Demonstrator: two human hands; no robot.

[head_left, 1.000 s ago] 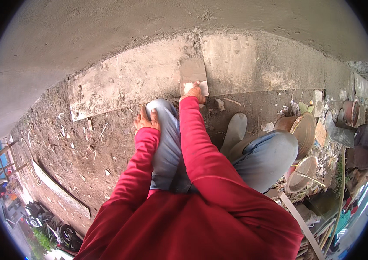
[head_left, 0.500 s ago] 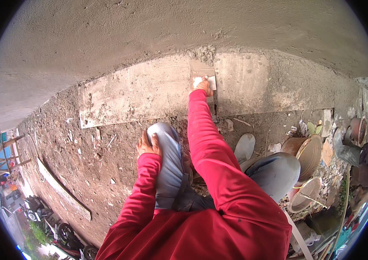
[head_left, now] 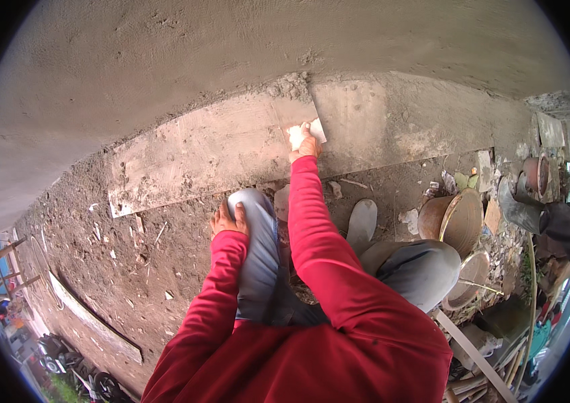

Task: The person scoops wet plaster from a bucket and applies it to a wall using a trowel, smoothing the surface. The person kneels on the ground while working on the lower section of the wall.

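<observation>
My right hand (head_left: 306,144) is closed on a flat rectangular plastering trowel (head_left: 304,113), its grip hidden by my fingers. The blade lies low over the inner end of the left board (head_left: 194,149), close to the right board (head_left: 352,111). A lump of wet grey mortar (head_left: 290,84) sits at the blade's far edge, against the foot of the plastered wall (head_left: 245,47). My left hand (head_left: 227,220) rests on my bent left knee, fingers somewhat apart and holding nothing.
At right stand a round brown bucket (head_left: 441,218) and a tilted round pan (head_left: 469,279) among rubble. Another person's boot (head_left: 518,207) and dark trouser leg show at the far right. A long curved plank (head_left: 93,319) lies on the soil at left.
The trowel has turned, its far end swinging left with the mortar lump onto the left board's end. My view has shifted slightly. My left hand stays on the knee.
</observation>
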